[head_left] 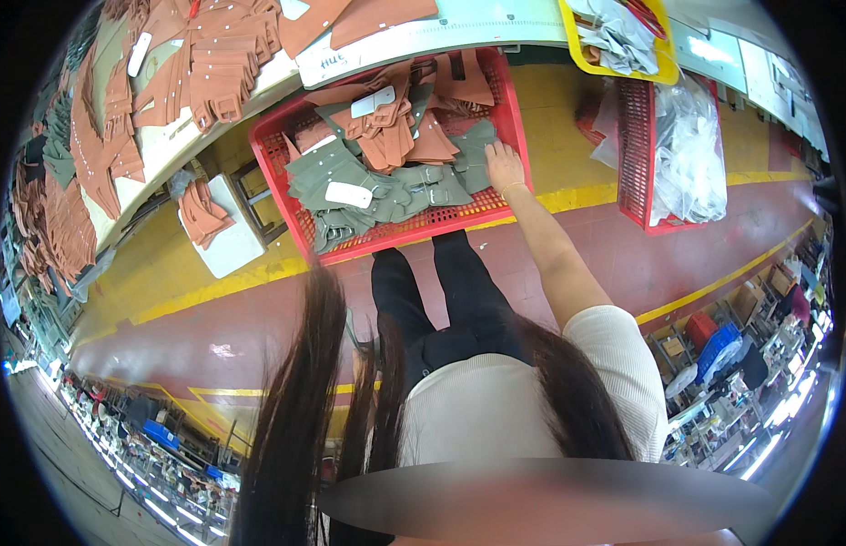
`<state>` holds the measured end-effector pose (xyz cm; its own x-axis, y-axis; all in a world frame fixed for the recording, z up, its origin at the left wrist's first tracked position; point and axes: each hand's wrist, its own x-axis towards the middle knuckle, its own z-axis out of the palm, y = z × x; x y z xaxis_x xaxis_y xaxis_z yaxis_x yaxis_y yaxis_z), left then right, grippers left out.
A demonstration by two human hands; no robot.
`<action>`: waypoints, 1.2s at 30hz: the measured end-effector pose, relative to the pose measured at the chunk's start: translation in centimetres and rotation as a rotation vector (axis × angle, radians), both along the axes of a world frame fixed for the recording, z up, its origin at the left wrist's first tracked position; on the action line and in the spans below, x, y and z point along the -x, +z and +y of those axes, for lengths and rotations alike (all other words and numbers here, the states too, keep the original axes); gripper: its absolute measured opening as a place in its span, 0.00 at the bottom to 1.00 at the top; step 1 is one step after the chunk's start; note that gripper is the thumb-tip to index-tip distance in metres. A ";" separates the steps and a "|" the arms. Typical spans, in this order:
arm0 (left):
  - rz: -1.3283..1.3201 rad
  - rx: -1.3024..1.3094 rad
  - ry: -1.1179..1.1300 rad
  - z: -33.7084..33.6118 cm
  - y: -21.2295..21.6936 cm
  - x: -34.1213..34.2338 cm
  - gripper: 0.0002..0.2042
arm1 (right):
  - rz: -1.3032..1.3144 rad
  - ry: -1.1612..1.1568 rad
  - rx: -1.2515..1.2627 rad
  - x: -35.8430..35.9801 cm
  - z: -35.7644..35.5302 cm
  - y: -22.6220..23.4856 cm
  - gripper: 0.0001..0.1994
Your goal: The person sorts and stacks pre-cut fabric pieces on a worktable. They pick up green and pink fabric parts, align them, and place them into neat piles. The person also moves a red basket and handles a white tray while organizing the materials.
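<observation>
Here I log one hand only: my right hand reaches down along a bare forearm into the red plastic crate on the floor. The palm lies flat with the fingers spread wide on the olive-green cut pieces, at the right-hand end of that pile, close to the crate's right wall; it grips nothing that I can see. My left hand is out of view. In the same crate, behind the green pile, sits a heap of rust-brown cut pieces, and two white tags lie on top of the stacks. The crate stands on a yellow floor stripe, just beyond my dark trousers. More brown pieces are spread on the white worktable above left. To the right stand a second red crate with clear plastic bags and a yellow tray.
</observation>
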<state>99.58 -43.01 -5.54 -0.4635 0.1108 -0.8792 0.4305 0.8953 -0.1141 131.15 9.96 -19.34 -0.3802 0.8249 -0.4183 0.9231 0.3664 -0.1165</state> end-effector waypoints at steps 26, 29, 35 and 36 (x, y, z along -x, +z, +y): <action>0.001 -0.524 0.183 12.7 -3.6 3.1 0.16 | 0.715 -0.090 -0.155 -3.3 -3.6 16.6 0.10; -0.072 -0.838 0.360 19.3 -2.7 4.0 0.16 | 0.936 -0.213 -0.040 -1.3 -2.8 23.6 0.12; -0.692 -0.830 0.976 31.8 12.6 1.3 0.19 | 1.242 -0.157 -0.148 5.6 -4.1 35.8 0.13; -0.780 -0.823 1.004 33.2 15.4 1.2 0.19 | 1.281 -0.169 -0.177 6.9 -4.6 37.2 0.13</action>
